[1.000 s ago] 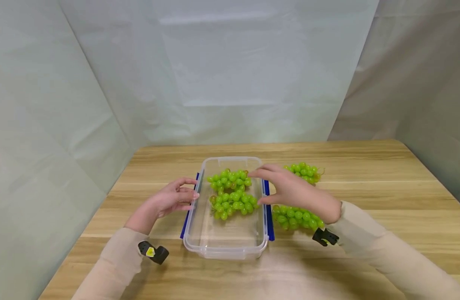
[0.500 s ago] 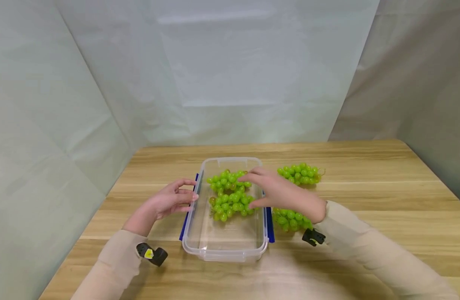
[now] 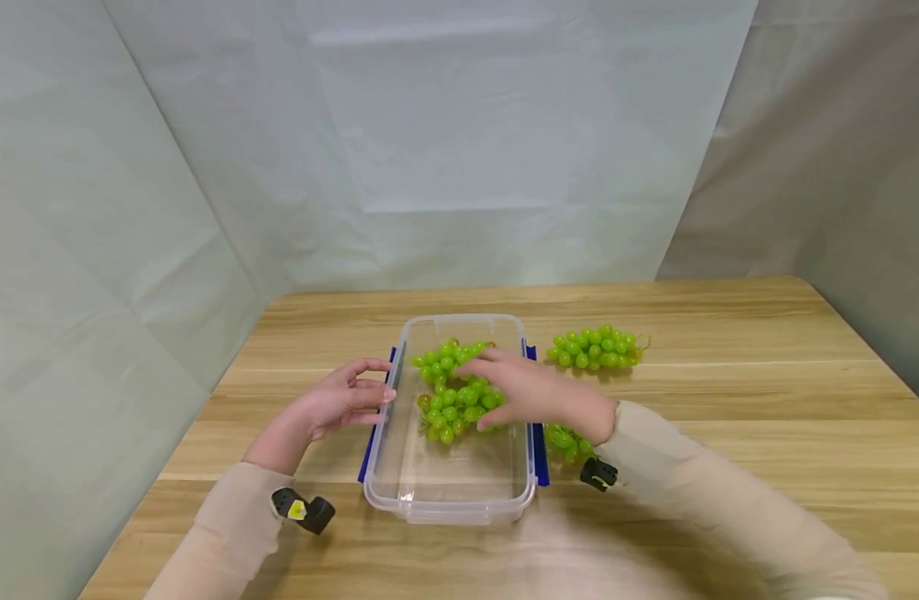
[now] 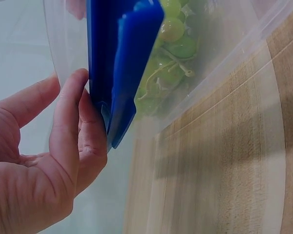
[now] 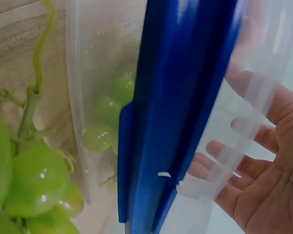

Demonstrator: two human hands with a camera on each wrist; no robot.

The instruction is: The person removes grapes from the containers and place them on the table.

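A clear plastic storage box (image 3: 462, 510) with blue side latches (image 3: 540, 457) stands lidless on the table. Inside lie two bunches of green grapes, a far one (image 3: 444, 360) and a near one (image 3: 453, 412), partly covered by my right hand (image 3: 534, 392). That hand hovers over the box's right half, palm down, thumb and fingers spread, with nothing visible in its grasp. My left hand (image 3: 337, 406) rests its fingertips at the left rim. In the left wrist view, its fingers (image 4: 68, 122) touch the hanging blue latch (image 4: 127, 63) without curling round it.
To the right of the box, one grape bunch (image 3: 596, 348) lies farther back with its stem pointing right. Another bunch (image 3: 567, 442) sits close to the box's right side, partly hidden under my right forearm. A pale sheet (image 3: 459, 142) hangs behind the wooden table (image 3: 729, 375).
My right hand has moved left, from the box's right edge to over the grapes inside. More of the far-right bunch shows. My left hand has stayed at the left rim.
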